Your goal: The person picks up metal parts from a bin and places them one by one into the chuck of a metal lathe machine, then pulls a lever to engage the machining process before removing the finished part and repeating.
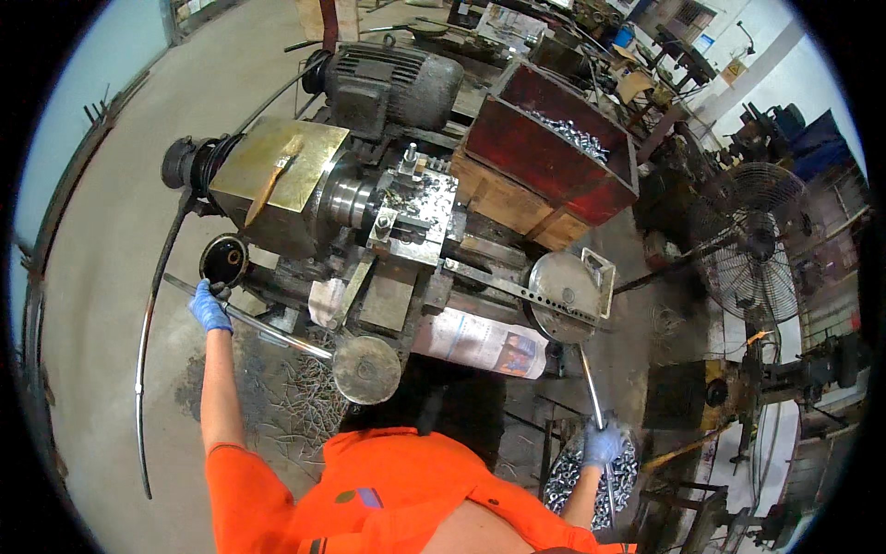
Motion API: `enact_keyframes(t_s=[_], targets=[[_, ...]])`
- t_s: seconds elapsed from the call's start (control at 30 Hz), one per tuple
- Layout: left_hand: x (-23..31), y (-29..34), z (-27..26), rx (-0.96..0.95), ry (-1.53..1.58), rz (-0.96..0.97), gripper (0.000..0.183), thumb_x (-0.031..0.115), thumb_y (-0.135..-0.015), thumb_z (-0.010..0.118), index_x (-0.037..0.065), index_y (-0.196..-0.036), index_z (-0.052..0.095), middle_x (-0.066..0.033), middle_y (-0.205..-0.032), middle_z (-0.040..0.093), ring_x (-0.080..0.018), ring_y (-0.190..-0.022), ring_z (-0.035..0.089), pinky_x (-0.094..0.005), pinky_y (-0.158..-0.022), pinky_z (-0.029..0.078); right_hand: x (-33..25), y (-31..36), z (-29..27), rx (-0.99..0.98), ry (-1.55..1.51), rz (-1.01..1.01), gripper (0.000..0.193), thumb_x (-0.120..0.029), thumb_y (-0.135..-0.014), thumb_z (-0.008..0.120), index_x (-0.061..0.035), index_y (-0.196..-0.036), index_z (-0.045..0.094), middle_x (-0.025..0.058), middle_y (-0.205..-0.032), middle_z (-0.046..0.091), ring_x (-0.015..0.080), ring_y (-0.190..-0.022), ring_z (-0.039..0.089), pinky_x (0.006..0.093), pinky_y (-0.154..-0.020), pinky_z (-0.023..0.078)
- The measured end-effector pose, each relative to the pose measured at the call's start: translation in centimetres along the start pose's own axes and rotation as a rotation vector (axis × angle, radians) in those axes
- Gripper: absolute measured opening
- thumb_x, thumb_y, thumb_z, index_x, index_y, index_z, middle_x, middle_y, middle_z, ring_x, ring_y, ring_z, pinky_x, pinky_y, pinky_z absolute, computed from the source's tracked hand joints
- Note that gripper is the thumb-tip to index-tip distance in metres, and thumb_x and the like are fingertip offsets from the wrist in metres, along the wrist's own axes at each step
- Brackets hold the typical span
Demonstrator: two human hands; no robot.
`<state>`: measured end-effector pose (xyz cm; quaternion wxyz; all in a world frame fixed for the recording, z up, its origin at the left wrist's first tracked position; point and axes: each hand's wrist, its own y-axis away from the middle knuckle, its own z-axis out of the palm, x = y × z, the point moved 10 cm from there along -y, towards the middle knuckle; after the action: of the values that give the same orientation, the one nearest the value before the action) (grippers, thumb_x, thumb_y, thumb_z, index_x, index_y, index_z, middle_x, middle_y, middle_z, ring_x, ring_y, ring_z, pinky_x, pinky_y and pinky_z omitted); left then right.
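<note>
My left hand [209, 307], in a blue glove, grips a long metal lever [268, 328] that runs from the left to a round metal disc [366, 369] at the front of the lathe. My right hand [603, 444], also blue-gloved, is closed on a thin steel rod [591, 383] that rises toward a round metal plate [563, 295] on the machine's right side. Below that hand lies a bin of small shiny metal parts [563, 480]. The lathe's chuck [355, 198] and tool block [415, 208] sit between the two levers.
A grey motor [392, 85] stands behind the lathe. A red box of metal parts [554, 138] rests on wooden crates at the right. A standing fan [752, 245] is further right. Metal swarf [295, 397] litters the floor. Newspaper [480, 342] hangs on the machine's front.
</note>
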<state>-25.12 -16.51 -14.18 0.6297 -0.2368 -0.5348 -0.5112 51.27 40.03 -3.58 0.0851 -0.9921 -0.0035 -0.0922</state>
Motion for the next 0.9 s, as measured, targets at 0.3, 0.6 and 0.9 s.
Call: enact_keyframes(t_s=[0.3, 0.6, 0.9], targets=[[-0.2, 0.5, -0.2, 0.028, -0.051, -0.005, 0.017, 0.013, -0.083, 0.054, -0.003, -0.079, 0.056, -0.0143, -0.061, 0.060, -0.0212, -0.043, 0.056, -0.0300, -0.040, 0.049, -2.3, -12.3, 0.6, -0.016, 0.110, -0.103, 0.042, -0.044, -0.072, 0.060, -0.0161, -0.102, 0.064, 0.0123, -0.110, 0.058, 0.0334, -0.110, 0.047, 0.0484, -0.098, 0.029], [-1.6, 1.1, 1.1, -0.073, 0.016, -0.043, 0.018, 0.015, -0.083, 0.056, -0.003, -0.086, 0.055, -0.0123, -0.060, 0.059, -0.0204, -0.043, 0.055, -0.0297, -0.040, 0.048, -11.4, -24.6, -0.5, 0.023, 0.156, -0.005, 0.053, -0.040, -0.076, 0.055, -0.0124, -0.121, 0.050, 0.0137, -0.128, 0.045, 0.0351, -0.121, 0.036, 0.0498, -0.100, 0.027], [-5.7, -5.1, -6.5, -0.128, 0.019, -0.191, 0.041, 0.047, -0.085, 0.051, 0.009, -0.099, 0.058, -0.0058, -0.069, 0.061, -0.0208, -0.060, 0.060, -0.0322, -0.054, 0.052, -12.6, -15.7, 0.6, 0.244, -0.234, -0.341, 0.069, -0.046, -0.072, 0.062, -0.0032, -0.124, 0.046, 0.0188, -0.127, 0.045, 0.0343, -0.119, 0.040, 0.0429, -0.098, 0.032]])
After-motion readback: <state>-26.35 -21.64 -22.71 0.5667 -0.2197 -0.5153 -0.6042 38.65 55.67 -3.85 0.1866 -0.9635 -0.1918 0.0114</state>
